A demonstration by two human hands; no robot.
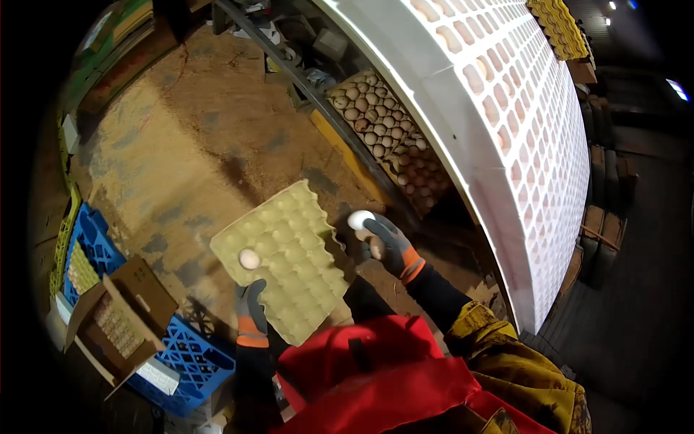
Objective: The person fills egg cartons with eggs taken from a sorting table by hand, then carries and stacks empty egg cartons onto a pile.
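Observation:
A yellowish cardboard egg tray [300, 264] is tilted in front of the red apron, with one pale egg [249, 259] in a cup near its left side. My left hand [251, 304], in a grey and orange glove, grips the tray's lower left edge. To the right of the tray, my right hand [394, 249], gloved the same way, holds a bright white egg [361, 220] at the fingertips and a browner egg [376, 247] against the fingers.
A large white rack full of eggs [517, 108] slopes down the right side. Filled egg trays [372, 112] lie on a shelf beneath it. At lower left, an open cardboard box [119, 318] with eggs stands on a blue plastic pallet [191, 362].

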